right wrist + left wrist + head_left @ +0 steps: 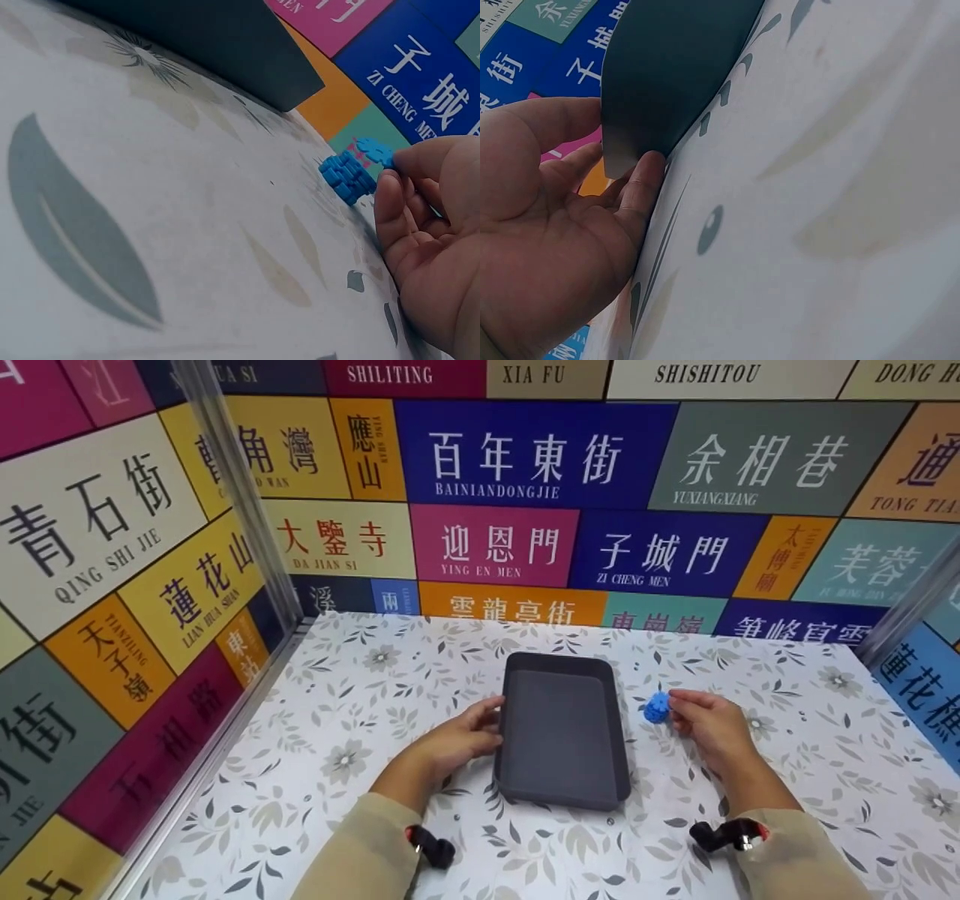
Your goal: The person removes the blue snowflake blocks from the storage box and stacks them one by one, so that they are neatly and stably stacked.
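A dark grey rectangular tray (561, 727) with low walls lies on the table, its inside bare. My left hand (456, 741) is at its left side, thumb and fingertips touching the outer wall. The left wrist view shows this hand (562, 202) with its lower fingers close to the tabletop beside the tray (667, 75). To the right of the tray, my right hand (718, 731) pinches a small blue piece (656, 709) between thumb and finger. Up close, the blue piece (347, 177) has a blocky, woven-looking surface; its exact kind is unclear.
The table (360, 825) has a white covering printed with grey leaves and flowers. Panels with colourful street-name signs (532, 454) enclose the back and sides. Each sleeved wrist wears a black strap device (431, 846).
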The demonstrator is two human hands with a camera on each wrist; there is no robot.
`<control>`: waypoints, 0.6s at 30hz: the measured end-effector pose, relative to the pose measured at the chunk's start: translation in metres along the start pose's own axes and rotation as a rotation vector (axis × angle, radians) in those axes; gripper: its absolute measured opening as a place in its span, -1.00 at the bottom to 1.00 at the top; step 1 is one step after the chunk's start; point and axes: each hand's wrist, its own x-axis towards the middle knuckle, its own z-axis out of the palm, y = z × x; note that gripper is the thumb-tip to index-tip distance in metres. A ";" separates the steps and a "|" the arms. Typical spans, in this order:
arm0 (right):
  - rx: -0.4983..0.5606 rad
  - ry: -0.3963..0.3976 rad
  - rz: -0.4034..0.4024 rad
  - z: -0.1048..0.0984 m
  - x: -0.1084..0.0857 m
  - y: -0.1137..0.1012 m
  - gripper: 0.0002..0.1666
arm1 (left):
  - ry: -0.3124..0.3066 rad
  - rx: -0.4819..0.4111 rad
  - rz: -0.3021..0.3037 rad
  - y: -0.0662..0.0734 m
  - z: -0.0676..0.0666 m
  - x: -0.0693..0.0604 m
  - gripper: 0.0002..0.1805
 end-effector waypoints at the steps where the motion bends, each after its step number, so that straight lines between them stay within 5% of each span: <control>1: -0.006 0.004 0.000 0.000 0.000 0.000 -0.43 | 0.000 0.000 0.001 0.000 0.000 0.000 -0.14; 9: 0.020 0.019 -0.011 0.001 0.001 0.002 -0.57 | -0.007 0.008 -0.002 0.001 0.001 -0.001 -0.15; 18: -0.018 0.024 -0.045 0.004 -0.001 0.001 -0.43 | -0.029 0.001 0.038 0.000 0.000 -0.001 -0.15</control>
